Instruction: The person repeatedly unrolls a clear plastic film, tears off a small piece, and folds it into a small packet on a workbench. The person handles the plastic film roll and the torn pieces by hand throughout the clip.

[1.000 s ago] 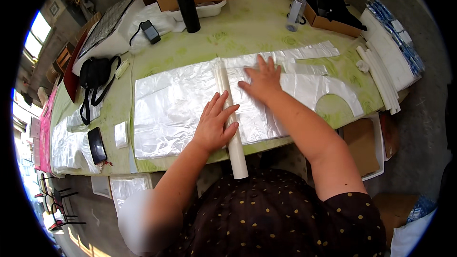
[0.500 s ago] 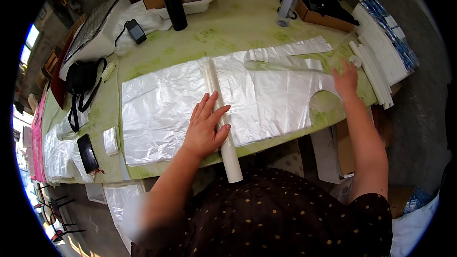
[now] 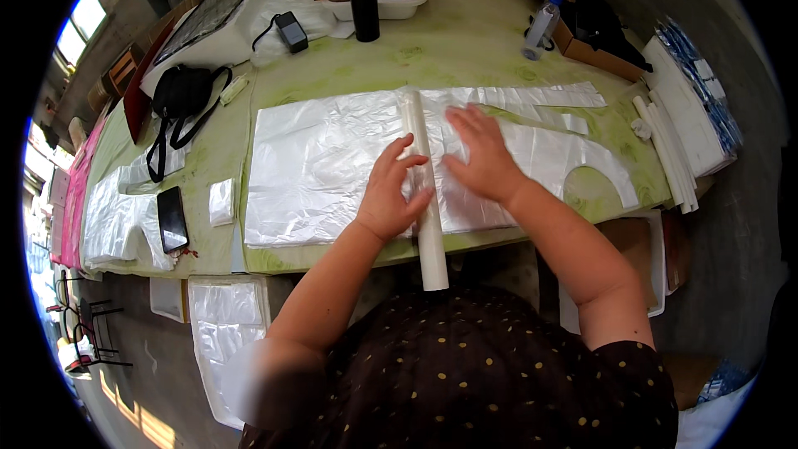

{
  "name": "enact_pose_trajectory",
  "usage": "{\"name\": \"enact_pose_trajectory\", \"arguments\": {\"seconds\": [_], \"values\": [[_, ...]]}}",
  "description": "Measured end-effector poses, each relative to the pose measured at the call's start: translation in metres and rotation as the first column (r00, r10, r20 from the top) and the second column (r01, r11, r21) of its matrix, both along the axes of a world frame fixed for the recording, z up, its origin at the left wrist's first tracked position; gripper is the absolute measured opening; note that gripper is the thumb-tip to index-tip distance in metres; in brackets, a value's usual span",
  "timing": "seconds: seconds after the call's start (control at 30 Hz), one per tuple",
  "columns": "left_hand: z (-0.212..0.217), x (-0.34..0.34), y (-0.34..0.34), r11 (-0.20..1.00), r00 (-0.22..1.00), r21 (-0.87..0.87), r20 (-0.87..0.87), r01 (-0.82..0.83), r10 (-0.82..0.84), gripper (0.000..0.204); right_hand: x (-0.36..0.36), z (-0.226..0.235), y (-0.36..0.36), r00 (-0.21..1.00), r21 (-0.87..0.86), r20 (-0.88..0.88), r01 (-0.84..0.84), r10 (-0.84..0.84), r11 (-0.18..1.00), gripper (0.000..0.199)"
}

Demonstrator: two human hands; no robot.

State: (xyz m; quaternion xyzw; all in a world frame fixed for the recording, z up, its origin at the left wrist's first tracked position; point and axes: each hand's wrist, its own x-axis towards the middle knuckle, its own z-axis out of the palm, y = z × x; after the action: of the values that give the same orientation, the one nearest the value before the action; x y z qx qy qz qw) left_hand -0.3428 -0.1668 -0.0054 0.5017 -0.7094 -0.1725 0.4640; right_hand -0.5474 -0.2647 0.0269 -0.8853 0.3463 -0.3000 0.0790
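White tube point(image 3: 431, 241) is lying across the plastic sheet point(image 3: 332, 170), near end poking out past the edge of the table point(image 3: 465, 46). Left hand point(image 3: 389, 187) is open, fingers spread over the tube, can't tell if it's actually pressing down. Right hand point(image 3: 482, 156) is open too, kinda blurry, just right of the tube and over the sheet. Phone point(image 3: 173, 219) and black bag point(image 3: 182, 91) sit well left of the tube, bottle point(image 3: 542, 27) is way past its far end, off to the right

Left hand point(image 3: 388, 191) spread over the white tube point(image 3: 431, 254)! Two o'clock from it, right hand point(image 3: 484, 158) over plastic sheeting point(image 3: 320, 170); nine o'clock, phone point(image 3: 172, 220)!
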Motion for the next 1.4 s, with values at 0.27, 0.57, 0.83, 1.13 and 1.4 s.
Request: {"name": "enact_pose_trajectory", "arguments": {"seconds": [0.27, 0.57, 0.83, 1.13, 1.4], "values": [[0.046, 0.022, 0.002, 0.961, 0.979, -0.205, -0.041, 0.185, -0.197, 0.029, 0.05, -0.011, 0.079, 0.943, 0.18, -0.035, -0.319, 0.33, 0.931, 0.047], [0.01, 0.054, 0.006, 0.974, 0.975, 0.107, 0.085, 0.198, -0.208, 0.031, -0.002, -0.014, 0.127, 0.883, 0.129, 0.278, -0.425, 0.378, 0.896, 0.02], [0.032, 0.052, 0.028, 0.942, 0.821, 0.153, 0.462, 0.298, -0.335, 0.042, 0.033, -0.002, 0.148, 0.736, 0.132, 0.298, -0.662, 0.608, 0.738, 0.018], [0.043, 0.115, 0.091, 0.977, 0.863, -0.105, 0.459, -0.185, 0.212, 0.027, -0.008, -0.02, 0.157, 0.789, 0.168, 0.41, -0.559, 0.458, 0.812, 0.021], [0.041, 0.129, 0.104, 0.862, 0.705, 0.048, 0.6, -0.504, 0.378, 0.027, -0.021, -0.03, 0.159, 0.805, 0.238, 0.449, -0.526, 0.388, 0.816, 0.018]]}}
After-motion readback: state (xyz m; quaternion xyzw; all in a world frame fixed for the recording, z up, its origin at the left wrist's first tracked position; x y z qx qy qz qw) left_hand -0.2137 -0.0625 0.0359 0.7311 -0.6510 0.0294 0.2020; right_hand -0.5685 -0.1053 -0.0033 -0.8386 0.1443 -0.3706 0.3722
